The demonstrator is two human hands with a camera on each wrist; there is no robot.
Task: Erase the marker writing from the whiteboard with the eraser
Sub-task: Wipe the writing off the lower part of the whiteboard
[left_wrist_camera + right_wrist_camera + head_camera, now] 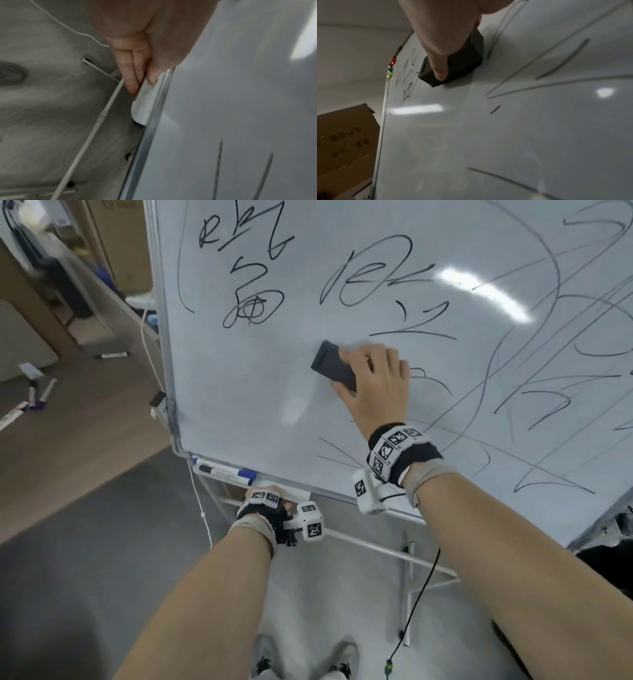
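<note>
A whiteboard [246, 392] covered with black marker writing [253, 302] fills most of the head view. My right hand [373, 378] grips a dark grey eraser [334, 366] and presses it flat on the board near its middle. In the right wrist view the thumb lies across the eraser [464, 63] with marker strokes [563, 59] around it. My left hand [270, 498] holds the white marker tray [145, 104] at the board's bottom edge, fingers under it and thumb on top. The board's lower left around the eraser is wiped clean.
Two markers with blue caps [226, 470] lie in the tray at the left. A white cable [202, 501] hangs beside the board's stand [404, 556]. More markers [41, 395] lie on the wooden floor to the left. Cardboard boxes [346, 142] stand behind the board.
</note>
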